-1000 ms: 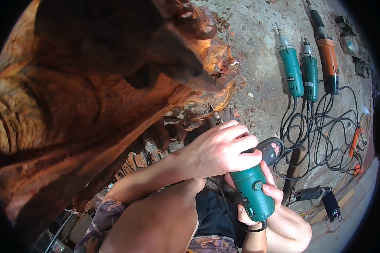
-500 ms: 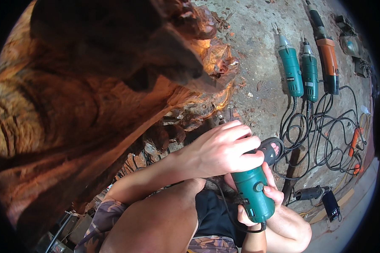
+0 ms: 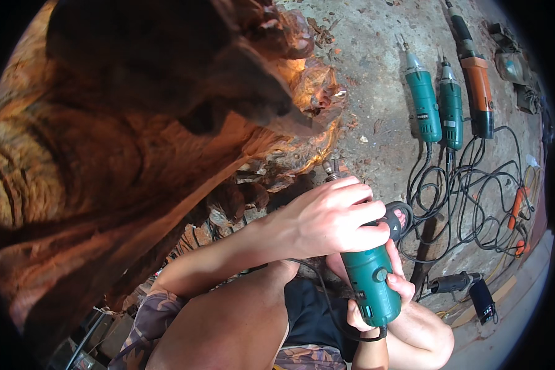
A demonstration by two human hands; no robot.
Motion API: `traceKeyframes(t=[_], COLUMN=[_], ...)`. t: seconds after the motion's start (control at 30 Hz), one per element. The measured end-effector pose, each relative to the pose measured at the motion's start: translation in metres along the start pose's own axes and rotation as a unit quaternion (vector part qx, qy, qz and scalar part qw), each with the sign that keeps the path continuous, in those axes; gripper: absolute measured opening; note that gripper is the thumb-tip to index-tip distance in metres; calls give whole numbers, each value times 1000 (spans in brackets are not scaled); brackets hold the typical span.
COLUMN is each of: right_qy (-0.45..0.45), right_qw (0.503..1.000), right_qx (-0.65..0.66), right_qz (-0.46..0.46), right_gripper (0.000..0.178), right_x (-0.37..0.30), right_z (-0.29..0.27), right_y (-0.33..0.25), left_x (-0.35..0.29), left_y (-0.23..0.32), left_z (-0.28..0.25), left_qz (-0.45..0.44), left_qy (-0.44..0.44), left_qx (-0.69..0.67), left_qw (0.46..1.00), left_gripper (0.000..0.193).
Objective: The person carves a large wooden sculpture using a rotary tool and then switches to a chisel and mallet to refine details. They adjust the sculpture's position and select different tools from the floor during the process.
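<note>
A green die grinder (image 3: 371, 280) is held in both my hands, over my lap, its metal collet end (image 3: 332, 171) pointing up toward the carved wood. My left hand (image 3: 333, 219) reaches in from the left and wraps round the grinder's front part, hiding most of it. Lower down, my right hand (image 3: 401, 288) grips the rear body from beneath, its fingers showing on both sides. The collet end lies close to the lit edge of a large reddish-brown wood carving (image 3: 185, 154); whether they touch I cannot tell. A black cord leaves the grinder's back end.
On the concrete floor to the right lie two more green grinders (image 3: 423, 105) and an orange one (image 3: 478, 89). Their black cords (image 3: 450, 191) are tangled below them. A dark tool (image 3: 453, 282) and a phone-like black device (image 3: 483, 301) lie at lower right. My sandalled foot (image 3: 397, 221) is beyond the grinder.
The collet end and my left hand have shifted slightly to the right and down. Both hands keep their hold on the die grinder.
</note>
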State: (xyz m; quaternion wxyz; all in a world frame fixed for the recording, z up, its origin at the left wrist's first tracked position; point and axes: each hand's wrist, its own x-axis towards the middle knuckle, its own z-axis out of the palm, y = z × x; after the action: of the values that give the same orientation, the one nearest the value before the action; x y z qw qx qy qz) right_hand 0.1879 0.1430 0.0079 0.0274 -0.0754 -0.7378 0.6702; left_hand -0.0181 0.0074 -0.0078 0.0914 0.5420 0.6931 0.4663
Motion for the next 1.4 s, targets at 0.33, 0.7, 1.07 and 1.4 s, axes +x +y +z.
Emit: traceKeyframes(t=[0.33,0.7,1.07,1.4], right_qy=[72,114,133,29], right_qw=[996,963,935,962], right_qx=[35,161,302,228], right_qz=[-46,185,131,149], right_gripper=[85,74,66,33], right_x=[6,-19,-106,-88], right_z=[7,-5,-31,2], right_y=[3,-41,-54,-62], left_x=[10,7,-10,-56], left_y=[-6,18,80,129], left_z=[-5,9,1,-40], left_qz=[11,54,78,-38], left_qy=[-8,28,-111,-87], left_qx=[-6,-38,-3,72], left_qw=[1000,997,991,993], left_gripper=[29,32,46,41])
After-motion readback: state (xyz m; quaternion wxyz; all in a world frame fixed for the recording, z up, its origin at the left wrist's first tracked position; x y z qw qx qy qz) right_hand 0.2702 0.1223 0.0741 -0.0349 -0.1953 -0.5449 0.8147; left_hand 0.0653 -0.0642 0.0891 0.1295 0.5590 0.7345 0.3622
